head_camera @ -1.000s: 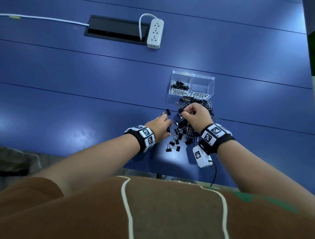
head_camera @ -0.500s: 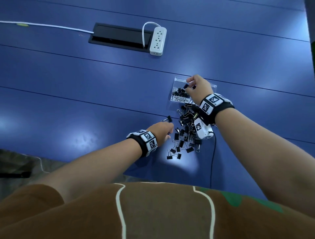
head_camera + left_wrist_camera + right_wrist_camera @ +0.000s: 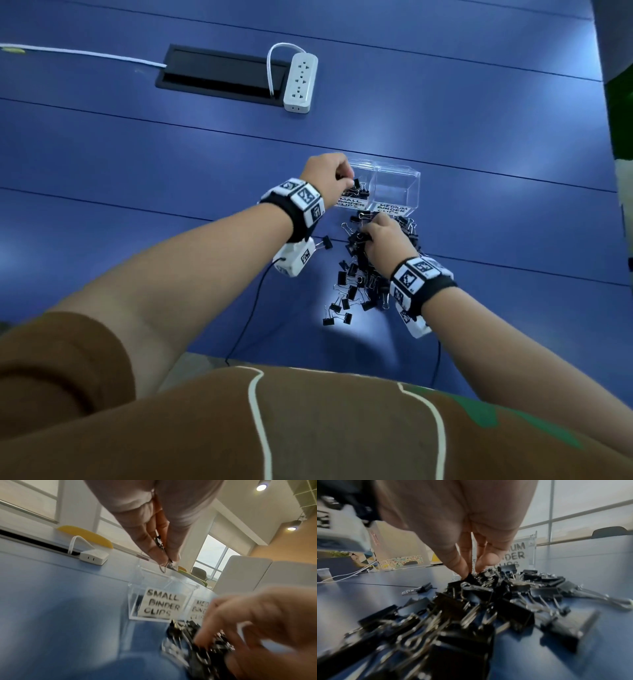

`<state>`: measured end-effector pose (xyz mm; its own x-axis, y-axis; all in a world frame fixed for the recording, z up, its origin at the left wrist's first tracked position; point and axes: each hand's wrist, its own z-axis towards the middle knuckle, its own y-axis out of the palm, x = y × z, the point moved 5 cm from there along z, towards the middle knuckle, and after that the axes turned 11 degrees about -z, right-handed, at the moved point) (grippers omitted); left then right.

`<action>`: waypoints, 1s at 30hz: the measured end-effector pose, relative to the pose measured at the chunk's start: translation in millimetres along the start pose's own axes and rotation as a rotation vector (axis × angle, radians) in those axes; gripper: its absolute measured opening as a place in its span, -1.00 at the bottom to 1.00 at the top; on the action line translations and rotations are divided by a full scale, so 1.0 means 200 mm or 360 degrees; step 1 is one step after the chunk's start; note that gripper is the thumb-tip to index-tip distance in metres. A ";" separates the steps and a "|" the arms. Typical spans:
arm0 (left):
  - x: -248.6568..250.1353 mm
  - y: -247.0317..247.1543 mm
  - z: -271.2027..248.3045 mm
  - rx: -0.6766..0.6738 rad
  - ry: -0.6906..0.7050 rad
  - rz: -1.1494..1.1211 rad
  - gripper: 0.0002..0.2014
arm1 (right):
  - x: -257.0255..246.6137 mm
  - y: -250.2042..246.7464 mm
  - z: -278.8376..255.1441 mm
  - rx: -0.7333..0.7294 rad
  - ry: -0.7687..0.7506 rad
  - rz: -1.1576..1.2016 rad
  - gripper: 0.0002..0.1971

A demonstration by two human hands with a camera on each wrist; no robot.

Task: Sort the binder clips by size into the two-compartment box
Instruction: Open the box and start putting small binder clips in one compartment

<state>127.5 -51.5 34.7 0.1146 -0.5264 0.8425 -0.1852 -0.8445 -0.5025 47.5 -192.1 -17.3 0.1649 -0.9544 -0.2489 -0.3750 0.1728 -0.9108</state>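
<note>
A clear two-compartment box [image 3: 397, 185] stands on the blue table, labelled small on the left [image 3: 163, 604] and medium on the right. Several small black clips [image 3: 358, 192] lie in the left compartment. My left hand [image 3: 346, 180] hovers over that compartment's rim and pinches a small binder clip [image 3: 160, 543] between thumb and fingers. Just in front of the box lies a pile of black binder clips [image 3: 359, 284] of mixed sizes. My right hand [image 3: 364, 231] reaches down into the pile's far end, its fingertips [image 3: 464, 568] pinching a black clip [image 3: 471, 577] on top.
A single clip [image 3: 325, 242] lies left of the pile. Farther back are a white power strip [image 3: 301, 82], a black cable hatch [image 3: 219, 73] and a white cable [image 3: 78, 53]. The table's front edge [image 3: 308, 363] runs close to my body.
My right hand has come back from the small compartment to the pile. My left hand has left the pile and moved up over the small compartment with a clip.
</note>
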 end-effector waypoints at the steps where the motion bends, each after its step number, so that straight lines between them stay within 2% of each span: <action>1: 0.02 0.01 0.04 0.0003 0.0018 0.0011 -0.95 | 0.00 0.01 -0.02 0.0020 -0.0008 0.0009 -0.65; 5: 0.04 0.07 0.11 -0.0090 0.0054 0.0083 -0.92 | 0.02 0.04 -0.07 -0.0028 -0.0003 0.0028 -0.71; 7: 0.03 0.10 0.10 -0.0131 0.0095 0.0162 -0.90 | 0.04 0.01 -0.08 0.0021 -0.0011 0.0070 -0.74; 12: 0.02 0.18 -0.06 -0.0169 0.0355 0.0312 -0.91 | 0.12 -0.05 -0.03 0.0164 0.0118 0.0194 -0.70; 15: -0.07 0.29 -0.16 -0.0282 0.0240 0.0393 -0.92 | 0.14 -0.04 0.01 0.0095 0.0216 0.0165 -0.67; 20: -0.24 0.40 -0.19 -0.0343 -0.0132 0.0462 -0.74 | 0.16 -0.01 0.02 -0.0009 0.0295 0.0124 -0.71; 26: -0.27 0.39 -0.18 -0.0293 -0.0128 0.0503 -0.80 | 0.21 -0.01 -0.01 -0.0008 0.0394 0.0157 -0.74; 30: -0.30 0.33 -0.19 -0.0267 -0.0141 0.0365 -0.86 | 0.22 -0.04 -0.03 0.0068 0.0410 0.0236 -0.77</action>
<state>71.1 -71.5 -40.7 0.1342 -0.7143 0.6868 -0.3742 -0.6783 -0.6323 53.2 -237.7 -18.6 -0.1277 -0.9474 -0.2936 -0.3383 0.3199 -0.8850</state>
